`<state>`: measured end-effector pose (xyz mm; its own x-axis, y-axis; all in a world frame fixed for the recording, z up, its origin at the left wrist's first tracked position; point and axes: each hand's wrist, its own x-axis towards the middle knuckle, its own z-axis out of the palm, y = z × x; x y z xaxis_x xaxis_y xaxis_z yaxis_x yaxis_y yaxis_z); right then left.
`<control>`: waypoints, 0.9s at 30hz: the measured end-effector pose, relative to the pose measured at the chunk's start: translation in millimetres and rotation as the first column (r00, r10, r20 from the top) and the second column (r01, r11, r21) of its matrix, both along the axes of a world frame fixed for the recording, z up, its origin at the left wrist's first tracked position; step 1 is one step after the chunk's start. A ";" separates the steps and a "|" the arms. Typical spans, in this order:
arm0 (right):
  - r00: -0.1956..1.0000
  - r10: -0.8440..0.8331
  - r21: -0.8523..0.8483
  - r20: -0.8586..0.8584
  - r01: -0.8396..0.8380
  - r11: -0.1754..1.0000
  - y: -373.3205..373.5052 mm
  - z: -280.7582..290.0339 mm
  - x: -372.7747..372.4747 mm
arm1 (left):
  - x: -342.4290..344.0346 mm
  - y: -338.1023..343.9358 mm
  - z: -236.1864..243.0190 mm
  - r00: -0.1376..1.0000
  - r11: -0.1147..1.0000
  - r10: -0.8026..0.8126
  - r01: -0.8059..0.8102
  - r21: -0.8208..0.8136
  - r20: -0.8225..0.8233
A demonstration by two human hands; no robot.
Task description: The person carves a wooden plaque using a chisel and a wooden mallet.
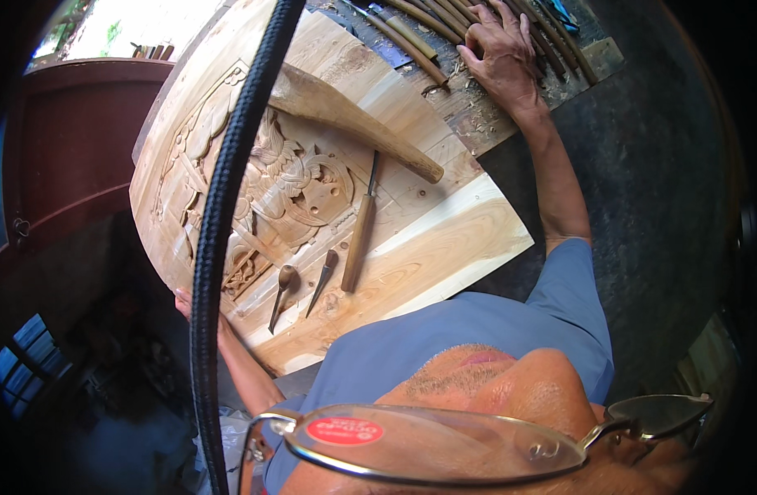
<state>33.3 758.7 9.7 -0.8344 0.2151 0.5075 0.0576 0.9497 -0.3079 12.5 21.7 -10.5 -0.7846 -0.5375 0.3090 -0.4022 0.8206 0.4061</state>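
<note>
fingers spread, our right hand (500, 51) rests on the row of chisels (444, 25); our left hand (183, 304) grips the carved panel (411, 239) edge. we judge we're choosing a tool; next needs pinching one handle.

R hand (500, 51) on chisel row (428, 33); L hand (183, 304) grips carved panel (329, 181) edge; mallet (353, 115), chisels on panel.

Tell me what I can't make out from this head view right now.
- Left hand: mostly hidden behind the carved wooden panel edge and a black cable.
- Right hand: fingertips among the row of chisels; grip unclear.
- Chisel row: cut off by the top edge.
</note>
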 end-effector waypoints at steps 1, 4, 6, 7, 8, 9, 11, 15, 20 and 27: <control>1.000 0.001 -0.009 -0.002 -0.001 1.000 0.4 -0.6 -1.3 | 0.9 0.1 0.5 1.000 1.000 0.003 -0.003 0.005 -0.003; 0.991 -0.077 0.079 -0.107 0.086 0.993 -8.0 -5.2 -2.6 | 2.1 20.3 6.7 1.000 0.993 0.001 0.002 0.116 -0.028; 0.996 0.013 -0.068 -0.090 -0.019 0.998 -16.4 -1.9 -3.1 | 3.8 35.0 10.2 0.999 0.985 0.004 0.003 0.171 -0.043; 0.994 0.059 -0.144 -0.087 -0.071 0.987 -23.6 1.9 -3.1 | 4.7 38.0 11.6 0.999 0.985 0.006 0.002 0.175 -0.045; 0.994 0.050 -0.144 -0.094 -0.063 0.988 -33.8 7.7 -4.6 | 6.3 40.1 13.1 0.999 0.986 0.005 0.003 0.166 -0.045; 0.995 0.053 -0.097 -0.085 -0.061 0.993 -33.1 5.2 -6.5 | 6.6 41.4 14.4 0.999 0.987 0.001 0.007 0.158 -0.048; 0.996 0.056 -0.002 -0.064 -0.056 0.998 -30.1 -2.2 -11.4 | 6.7 39.9 12.4 0.998 0.991 -0.012 0.020 0.133 -0.063; 0.995 0.024 0.104 -0.100 -0.014 0.995 -30.9 -4.8 -19.8 | 9.5 36.2 4.3 0.986 0.988 -0.050 0.072 0.138 -0.162; 0.998 -0.018 0.138 -0.058 0.026 0.990 -20.5 -0.9 -11.5 | 8.8 41.9 6.0 0.986 0.980 -0.019 0.051 0.194 -0.163; 0.999 0.040 0.148 -0.027 -0.036 0.988 -27.3 6.8 -15.1 | 3.6 0.4 -9.3 0.999 1.000 0.010 -0.011 -0.021 -0.031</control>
